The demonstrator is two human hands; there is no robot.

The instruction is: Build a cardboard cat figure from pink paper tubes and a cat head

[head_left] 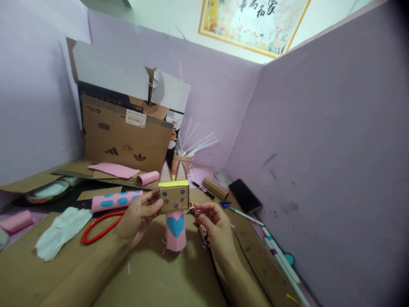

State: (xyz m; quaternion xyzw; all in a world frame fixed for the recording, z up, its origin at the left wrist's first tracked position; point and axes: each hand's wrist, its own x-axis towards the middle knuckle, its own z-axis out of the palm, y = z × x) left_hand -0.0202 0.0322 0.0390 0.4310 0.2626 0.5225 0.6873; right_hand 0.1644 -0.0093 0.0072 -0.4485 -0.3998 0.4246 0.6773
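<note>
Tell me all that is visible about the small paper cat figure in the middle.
The paper cat figure stands upright on the brown cardboard surface. Its head is a brown cardboard box with a yellow strip on top, two pointed ears and a face drawn in purple. Under it is a pink paper body with a blue heart. The left hand pinches the left side of the head; the right hand is close at the right side, pinching a small item.

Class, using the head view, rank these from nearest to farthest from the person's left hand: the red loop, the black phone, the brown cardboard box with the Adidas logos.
1. Red loop: lying on the table just left of the left hand.
2. Brown cardboard box with the Adidas logos: behind the hand, against the back wall.
3. Black phone: far to the right, beyond the right hand, beside the purple wall.
</note>
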